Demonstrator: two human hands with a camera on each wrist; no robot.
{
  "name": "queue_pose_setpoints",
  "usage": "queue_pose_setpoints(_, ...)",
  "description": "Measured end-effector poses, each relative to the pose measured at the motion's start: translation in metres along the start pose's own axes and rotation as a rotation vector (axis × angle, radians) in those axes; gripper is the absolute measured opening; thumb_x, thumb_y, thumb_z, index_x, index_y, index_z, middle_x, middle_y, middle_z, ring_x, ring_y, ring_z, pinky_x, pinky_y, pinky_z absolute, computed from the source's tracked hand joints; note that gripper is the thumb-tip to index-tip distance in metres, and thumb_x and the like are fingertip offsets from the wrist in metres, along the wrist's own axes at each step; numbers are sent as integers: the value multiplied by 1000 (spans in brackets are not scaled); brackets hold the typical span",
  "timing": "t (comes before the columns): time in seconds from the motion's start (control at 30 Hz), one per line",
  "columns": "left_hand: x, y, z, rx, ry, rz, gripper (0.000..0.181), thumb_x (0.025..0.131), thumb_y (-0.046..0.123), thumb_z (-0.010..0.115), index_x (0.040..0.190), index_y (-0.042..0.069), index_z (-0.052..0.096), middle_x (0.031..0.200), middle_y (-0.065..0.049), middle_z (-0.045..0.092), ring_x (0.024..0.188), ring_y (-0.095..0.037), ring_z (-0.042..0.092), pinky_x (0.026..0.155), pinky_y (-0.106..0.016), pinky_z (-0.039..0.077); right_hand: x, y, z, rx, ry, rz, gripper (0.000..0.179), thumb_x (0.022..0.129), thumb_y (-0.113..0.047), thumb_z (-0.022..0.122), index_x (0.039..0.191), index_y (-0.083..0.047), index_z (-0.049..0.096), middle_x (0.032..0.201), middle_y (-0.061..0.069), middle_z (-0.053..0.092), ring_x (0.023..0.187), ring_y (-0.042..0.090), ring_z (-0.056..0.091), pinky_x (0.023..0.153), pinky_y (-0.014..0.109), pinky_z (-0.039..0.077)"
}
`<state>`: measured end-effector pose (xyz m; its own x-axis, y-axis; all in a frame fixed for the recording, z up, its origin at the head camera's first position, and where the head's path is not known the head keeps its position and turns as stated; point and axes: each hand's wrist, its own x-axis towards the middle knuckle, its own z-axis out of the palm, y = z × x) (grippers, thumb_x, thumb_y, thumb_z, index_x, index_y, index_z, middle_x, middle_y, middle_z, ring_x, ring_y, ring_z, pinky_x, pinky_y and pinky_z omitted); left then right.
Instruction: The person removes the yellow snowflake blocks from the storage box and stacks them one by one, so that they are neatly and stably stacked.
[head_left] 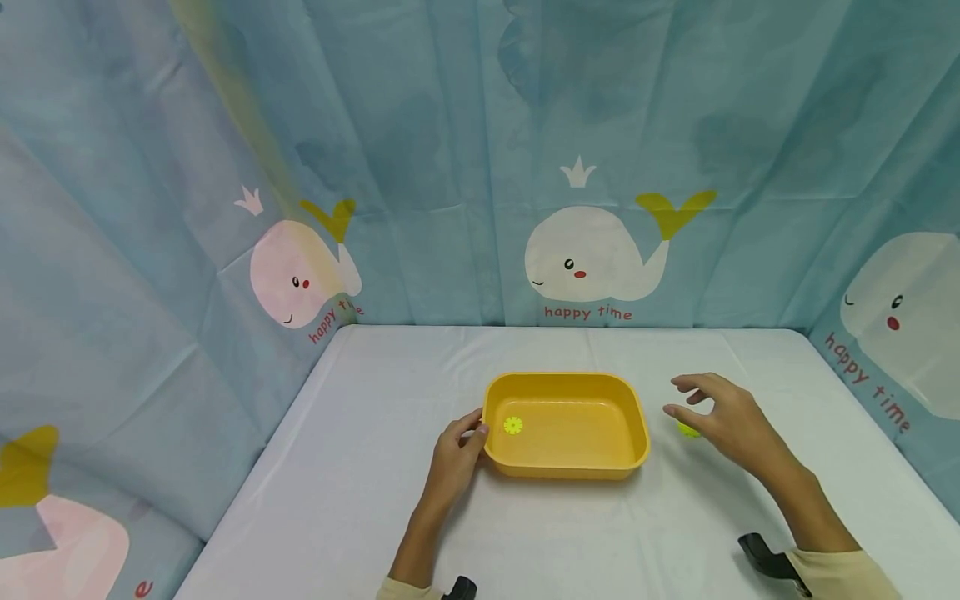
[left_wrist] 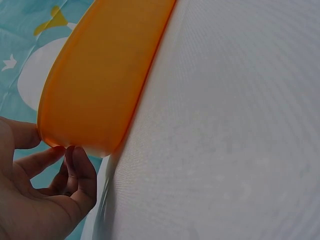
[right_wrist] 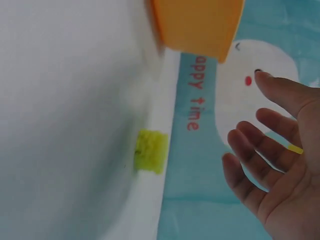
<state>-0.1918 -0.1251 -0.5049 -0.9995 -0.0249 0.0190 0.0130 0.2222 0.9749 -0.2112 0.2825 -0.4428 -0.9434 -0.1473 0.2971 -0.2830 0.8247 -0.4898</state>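
A yellow plastic basin (head_left: 564,467) with rounded corners sits on the white table. My left hand (head_left: 454,458) holds its left end; the left wrist view shows the curled fingers (left_wrist: 82,172) and the thumb against the basin's orange-looking wall (left_wrist: 100,75). Inside the basin, toward the left, lies a small yellow-green flower-shaped piece (head_left: 513,425). To the right of the basin, my right hand (head_left: 731,421) hovers with thumb and fingers spread and nothing between them. Below it a second yellow-green piece (right_wrist: 151,151) with a ridged side rests on the table, partly hidden from the head view.
White cloth covers the table (head_left: 360,500). Blue curtains (head_left: 450,167) printed with whales stand behind it and along both sides. A black strap-like mount (head_left: 768,557) is at the right wrist, another (head_left: 461,588) at the left.
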Motion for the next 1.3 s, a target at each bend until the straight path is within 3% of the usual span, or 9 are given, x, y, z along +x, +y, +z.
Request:
queue_pose_setpoints(0.2,0,-1,0,10,-2,-1,46,108,29,61,151,11,60,133,-13,60,113,-27,66,83,-26,63,5,-23,5,51,50,-67,46,94,-31,83,131,-6,70,119,12,73,102,29,70,76,30,60)
queue_pose_setpoints(0.47,0,-2,-1,25,5,-2,45,109,29,60,150,11,61,132,-13,60,113,-27,67,84,-26,63,14,-55,25,144,19,-145,41,93,-22,84,129,-6,71,117,8,74,99,23,70,76,33,62)
queue_pose_setpoints(0.8,1,-2,0,10,-3,-2,45,109,27,60,151,10,60,134,-14,59,115,-29,66,84,-26,63,29,-82,61,263,-97,-159,42,94,-26,83,128,-5,72,114,6,75,97,18,69,80,30,61)
queue_pose_setpoints(1.3,1,0,0,26,-1,2,45,109,27,59,151,9,60,133,-13,60,114,-27,68,83,-24,62,50,-110,110,357,-343,-120,49,95,-24,81,135,2,67,114,13,74,99,20,70,88,39,62)
